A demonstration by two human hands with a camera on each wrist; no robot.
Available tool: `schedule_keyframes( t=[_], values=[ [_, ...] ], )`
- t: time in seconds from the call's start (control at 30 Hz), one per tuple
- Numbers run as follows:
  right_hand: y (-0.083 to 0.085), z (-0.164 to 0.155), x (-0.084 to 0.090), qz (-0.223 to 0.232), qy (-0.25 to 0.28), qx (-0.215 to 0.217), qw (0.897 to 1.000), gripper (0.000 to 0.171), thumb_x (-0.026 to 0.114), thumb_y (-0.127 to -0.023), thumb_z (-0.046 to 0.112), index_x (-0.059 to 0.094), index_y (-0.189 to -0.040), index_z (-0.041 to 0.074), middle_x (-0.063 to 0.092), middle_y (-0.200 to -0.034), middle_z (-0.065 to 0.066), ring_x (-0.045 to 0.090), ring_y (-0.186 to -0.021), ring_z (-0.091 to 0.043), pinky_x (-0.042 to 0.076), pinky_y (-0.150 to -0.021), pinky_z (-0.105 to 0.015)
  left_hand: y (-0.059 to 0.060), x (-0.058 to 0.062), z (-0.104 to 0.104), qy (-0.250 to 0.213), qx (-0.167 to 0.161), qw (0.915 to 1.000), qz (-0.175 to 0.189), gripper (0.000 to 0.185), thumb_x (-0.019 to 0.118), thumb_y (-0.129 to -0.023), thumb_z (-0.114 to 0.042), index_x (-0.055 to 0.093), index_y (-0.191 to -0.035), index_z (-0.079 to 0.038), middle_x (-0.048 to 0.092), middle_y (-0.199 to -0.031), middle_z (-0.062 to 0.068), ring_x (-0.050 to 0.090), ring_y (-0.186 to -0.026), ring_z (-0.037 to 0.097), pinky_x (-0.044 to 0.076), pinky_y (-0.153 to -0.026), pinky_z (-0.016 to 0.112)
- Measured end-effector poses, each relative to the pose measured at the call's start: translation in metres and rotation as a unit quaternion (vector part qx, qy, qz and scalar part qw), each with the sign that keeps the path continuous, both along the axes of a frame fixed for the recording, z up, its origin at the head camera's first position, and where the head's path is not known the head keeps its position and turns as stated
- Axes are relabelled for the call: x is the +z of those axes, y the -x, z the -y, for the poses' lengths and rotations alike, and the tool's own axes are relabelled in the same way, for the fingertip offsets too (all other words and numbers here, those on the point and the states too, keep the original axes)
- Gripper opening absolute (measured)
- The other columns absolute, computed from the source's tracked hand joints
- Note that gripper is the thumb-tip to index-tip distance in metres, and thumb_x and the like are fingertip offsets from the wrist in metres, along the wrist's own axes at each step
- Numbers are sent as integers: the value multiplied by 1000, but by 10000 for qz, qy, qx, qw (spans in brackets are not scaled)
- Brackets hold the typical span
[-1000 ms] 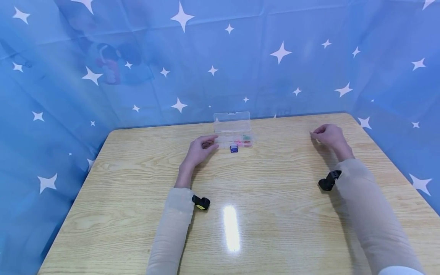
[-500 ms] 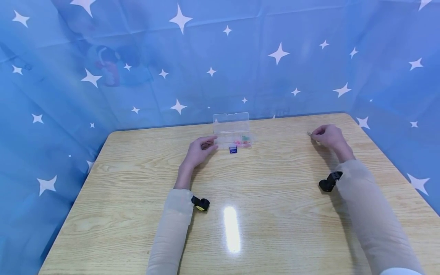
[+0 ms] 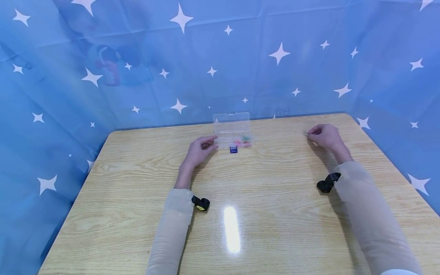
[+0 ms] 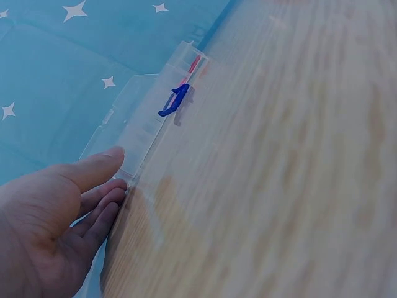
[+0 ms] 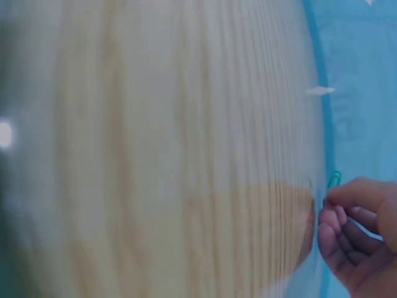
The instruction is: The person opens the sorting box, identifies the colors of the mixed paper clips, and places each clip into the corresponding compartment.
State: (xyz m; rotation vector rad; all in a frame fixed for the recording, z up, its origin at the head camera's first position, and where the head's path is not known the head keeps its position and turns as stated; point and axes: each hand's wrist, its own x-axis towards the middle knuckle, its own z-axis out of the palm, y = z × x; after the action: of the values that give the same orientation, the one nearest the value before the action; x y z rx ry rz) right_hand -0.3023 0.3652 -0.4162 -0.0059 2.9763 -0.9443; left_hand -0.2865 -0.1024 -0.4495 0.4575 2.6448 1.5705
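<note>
A clear plastic compartment box (image 3: 223, 142) stands at the table's back with its lid (image 3: 232, 121) raised. My left hand (image 3: 198, 149) grips its left end between thumb and fingers; the left wrist view shows the thumb (image 4: 102, 169) against the box. Small green, pink and red pieces (image 3: 246, 142) lie in its right compartments, too small to tell apart. A small dark-blue frame-shaped piece (image 4: 174, 100) is at the box's front edge. Far to the right, my right hand (image 3: 324, 135) pinches a green paper clip (image 5: 335, 179) just above the table between thumb and fingertips.
The wooden table (image 3: 268, 198) reaches back to a blue curtain (image 3: 240, 68) with white stars. Wrist cameras sit on both sleeves, the left camera (image 3: 201, 203) and the right camera (image 3: 326, 185) standing out above the table. A bright light reflection shows mid-table.
My right hand has shifted slightly left with the paper clip, which now shows more clearly past the fingertips. The left hand and the box have stayed in place.
</note>
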Motion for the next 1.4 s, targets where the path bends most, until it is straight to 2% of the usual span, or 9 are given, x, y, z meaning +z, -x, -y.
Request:
schedule_keyframes(
  t=[0.27,0.5,0.73,0.93,1.2,1.4],
  values=[
    [5,13,5,-130,67,201,9997,28,64,-97,18,68,-112,-6,67,-99,-19,59,-80,-22,50,-58,-26,1,-1,0,-13,15,10000,-11,41,68,-99,-18,63,-138,-9,64,-129,14,60,-121,26,49,-106,34],
    [6,30,12,-99,134,305,9994,29,63,-98,19,68,-114,-4,67,-104,-19,61,-87,-27,51,-65,-26,1,-1,0,-48,-33,10000,-5,41,68,-99,-19,63,-139,-9,63,-130,14,60,-122,26,49,-106,34],
    [8,49,17,-390,88,568,9976,25,62,-99,16,69,-110,-5,68,-101,-19,63,-90,-31,51,-71,-31,1,-1,0,-60,-26,10000,40,42,68,-99,-20,62,-139,-10,63,-131,14,59,-122,26,49,-107,34],
    [11,66,19,-582,181,791,9950,22,64,-98,13,70,-107,-5,69,-99,-20,63,-89,-30,51,-71,-27,1,-1,0,-84,-26,10000,28,41,68,-99,-18,63,-139,-9,64,-130,14,60,-122,26,49,-106,33],
    [17,94,22,-556,387,992,9928,17,65,-97,10,69,-104,-5,69,-99,-20,64,-91,-31,52,-73,-26,1,-1,0,-64,-24,10000,6,41,68,-99,-18,63,-138,-9,64,-130,15,60,-121,26,49,-106,33],
    [23,115,22,-495,438,1244,9900,15,64,-97,7,69,-104,-5,69,-99,-19,64,-91,-30,53,-77,-30,2,-1,0,-40,-19,10000,-1,40,68,-99,-18,63,-138,-9,64,-129,14,60,-121,26,49,-106,33]
  ],
)
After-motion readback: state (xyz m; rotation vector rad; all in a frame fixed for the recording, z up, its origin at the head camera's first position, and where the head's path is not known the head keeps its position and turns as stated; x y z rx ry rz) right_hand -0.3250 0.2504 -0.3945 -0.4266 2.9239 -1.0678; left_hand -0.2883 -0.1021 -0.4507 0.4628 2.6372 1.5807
